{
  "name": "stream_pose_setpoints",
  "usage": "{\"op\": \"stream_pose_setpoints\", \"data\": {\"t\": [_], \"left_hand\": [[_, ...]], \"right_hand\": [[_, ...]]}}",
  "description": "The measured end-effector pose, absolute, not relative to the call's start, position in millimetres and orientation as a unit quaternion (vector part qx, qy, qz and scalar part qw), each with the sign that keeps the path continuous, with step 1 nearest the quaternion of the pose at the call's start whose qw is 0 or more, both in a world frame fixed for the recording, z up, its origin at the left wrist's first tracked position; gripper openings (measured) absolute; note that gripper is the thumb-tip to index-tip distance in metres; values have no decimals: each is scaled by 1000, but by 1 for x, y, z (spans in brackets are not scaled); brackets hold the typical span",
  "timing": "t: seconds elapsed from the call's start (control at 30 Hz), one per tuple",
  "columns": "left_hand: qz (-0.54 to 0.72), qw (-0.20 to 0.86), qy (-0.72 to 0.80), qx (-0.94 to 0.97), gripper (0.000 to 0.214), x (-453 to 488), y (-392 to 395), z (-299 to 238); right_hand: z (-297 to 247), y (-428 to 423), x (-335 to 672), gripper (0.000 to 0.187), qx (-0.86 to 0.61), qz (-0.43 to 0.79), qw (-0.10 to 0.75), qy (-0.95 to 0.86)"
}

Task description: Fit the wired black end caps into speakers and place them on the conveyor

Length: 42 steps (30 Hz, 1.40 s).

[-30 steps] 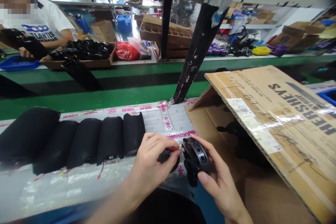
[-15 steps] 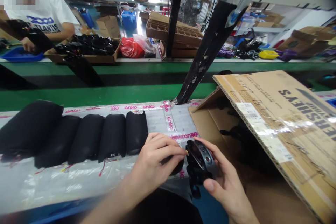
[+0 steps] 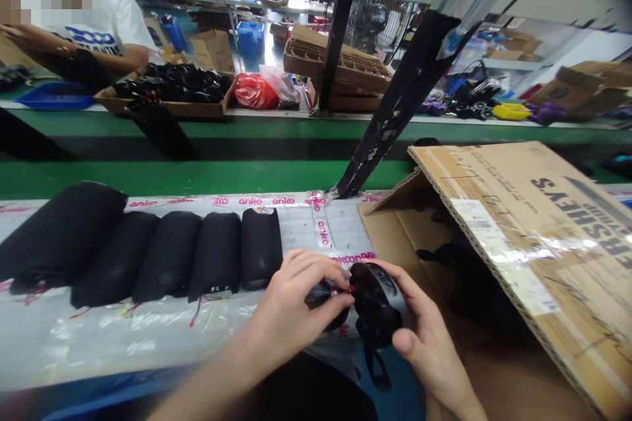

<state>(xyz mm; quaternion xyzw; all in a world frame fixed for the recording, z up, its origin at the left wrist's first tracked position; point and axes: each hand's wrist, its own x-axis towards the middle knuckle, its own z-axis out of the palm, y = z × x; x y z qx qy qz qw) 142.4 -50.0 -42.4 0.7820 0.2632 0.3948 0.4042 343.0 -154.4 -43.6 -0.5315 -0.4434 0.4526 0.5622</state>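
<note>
The left hand point(image 3: 291, 312) is pinched closed on a small black part point(image 3: 320, 295) trailing red wires, and the right hand point(image 3: 424, 348) is wrapped around a round black housing point(image 3: 379, 302); the two pieces touch between the fingertips, just above the near edge of the plastic-covered workbench point(image 3: 148, 342). Immediately left of the grip lies a row of black curved shells point(image 3: 212, 263), side by side and touching. Just to its right stands an open cardboard box point(image 3: 518, 223), and well beyond, across the green conveyor point(image 3: 197, 177), a co-worker's arm point(image 3: 123, 59) rests by a tray of black parts point(image 3: 168, 89).
</note>
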Motion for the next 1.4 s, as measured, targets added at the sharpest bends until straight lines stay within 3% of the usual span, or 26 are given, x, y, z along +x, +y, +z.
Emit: {"op": "stream_pose_setpoints", "data": {"t": [0.2, 0.43, 0.63, 0.73, 0.9, 1.03, 1.27, 1.4], "left_hand": [[379, 378, 305, 788, 13, 125, -46, -49], [401, 360, 296, 789, 18, 131, -55, -58], [391, 547, 321, 667, 20, 130, -60, -63], [395, 639, 312, 582, 41, 125, -61, -70], [382, 619, 257, 636, 51, 120, -61, -85], [416, 573, 271, 653, 41, 124, -62, -92], [416, 597, 324, 604, 47, 133, -79, -94], [434, 595, 334, 588, 47, 138, -81, -96]], "right_hand": [[-38, -156, 330, 83, -544, 445, 562, -437], [-29, -161, 318, 94, -603, 475, 459, -447], [-25, -160, 318, 86, -649, 365, 385, -546], [-26, -150, 324, 87, -654, 290, 344, -609], [-35, -128, 336, 89, -584, 331, 337, -660], [-47, -130, 343, 97, -557, 399, 382, -620], [-90, -148, 301, 47, -552, 401, 611, -403], [-101, -149, 278, 36, -550, 377, 668, -330]]}}
